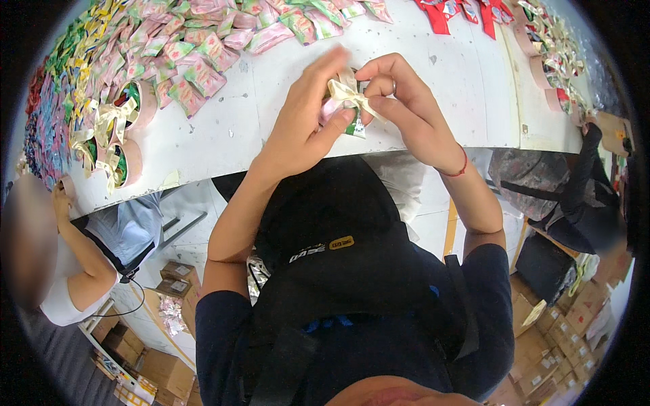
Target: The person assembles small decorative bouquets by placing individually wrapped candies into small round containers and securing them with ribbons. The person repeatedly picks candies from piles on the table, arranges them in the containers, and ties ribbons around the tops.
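Near the white tabletop's (pixel 237 128) front edge, the left hand (pixel 305 111) cups a cream ribbon bow (pixel 347 93) over a green packet (pixel 356 126) while the right hand (pixel 409 111) pinches its right side, seemingly to steady it.

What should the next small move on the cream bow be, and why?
Probably an adjusting tug on the cream bow: the right hand has fingers at its ribbon, and the left hand curves around the other side, perhaps steadying it.
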Motion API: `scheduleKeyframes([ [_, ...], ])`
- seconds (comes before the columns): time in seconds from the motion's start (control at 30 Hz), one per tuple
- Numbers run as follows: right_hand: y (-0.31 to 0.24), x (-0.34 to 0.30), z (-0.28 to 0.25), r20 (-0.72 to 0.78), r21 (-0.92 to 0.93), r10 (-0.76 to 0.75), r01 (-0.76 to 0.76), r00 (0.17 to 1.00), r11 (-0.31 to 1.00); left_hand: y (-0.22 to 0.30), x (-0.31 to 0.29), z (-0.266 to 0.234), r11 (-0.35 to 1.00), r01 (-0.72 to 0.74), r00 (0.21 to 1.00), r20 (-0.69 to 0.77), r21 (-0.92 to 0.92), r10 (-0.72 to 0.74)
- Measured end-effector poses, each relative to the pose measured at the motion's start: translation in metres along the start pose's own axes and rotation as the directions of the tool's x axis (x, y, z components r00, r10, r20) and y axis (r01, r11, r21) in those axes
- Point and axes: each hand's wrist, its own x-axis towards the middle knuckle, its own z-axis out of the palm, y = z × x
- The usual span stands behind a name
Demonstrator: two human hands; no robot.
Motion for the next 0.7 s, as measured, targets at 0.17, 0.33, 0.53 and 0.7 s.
scheduleKeyframes([
  [0.17, 0.001, 0.002, -0.003, 0.028, -0.464, -0.282, 0.262, 0.959, 0.846, -0.003, -0.001, 0.014, 0.992, -0.031, 0.988, -0.147, 0.124, 0.050],
  [0.33, -0.003, -0.011, -0.002, -0.118, -0.603, -0.249, 0.130, 0.961, 0.787, -0.001, -0.008, 0.014, 0.970, 0.062, 0.970, -0.217, -0.236, -0.114],
  [0.53, 0.005, -0.008, -0.004, -0.115, -0.472, -0.100, 0.035, 0.988, 0.881, -0.006, -0.008, 0.010, 0.997, -0.051, 0.991, -0.120, 0.065, 0.059],
  [0.7, 0.004, -0.006, -0.006, -0.010, -0.186, 0.172, -0.171, 0.985, 0.968, -0.008, -0.003, 0.024, 0.973, -0.048, 0.965, -0.239, 0.227, 0.103],
])
